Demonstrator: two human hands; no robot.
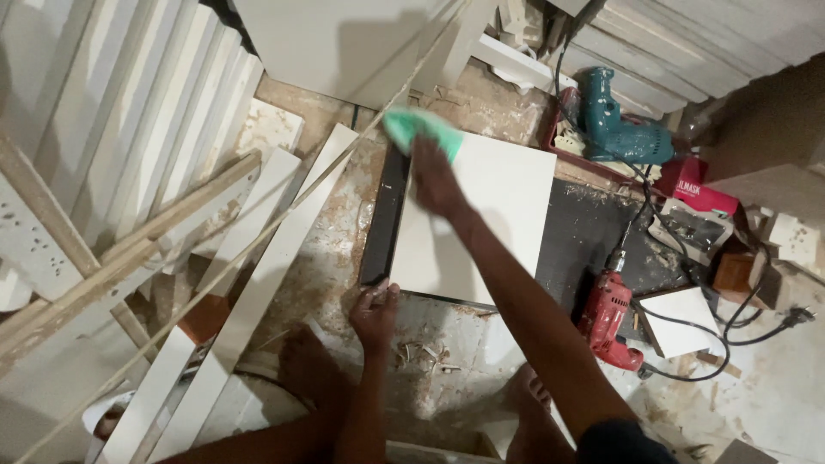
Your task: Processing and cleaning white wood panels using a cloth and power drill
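A white square panel [490, 215] lies on a dark board [593, 232] on the dusty floor. My right hand [434, 176] reaches across the panel and presses a green cloth [417, 127] against its far left corner. My left hand [375, 311] grips the near left corner of the panel, at the dark edge strip [384, 219]. My bare feet rest on the floor in front of the panel.
A red drill [608, 316] lies right of the panel, a teal drill [620, 129] behind it, with black cables [687, 258] trailing across. White slats [258, 283] and wooden battens [129, 249] lean at the left. Small boxes and offcuts crowd the right.
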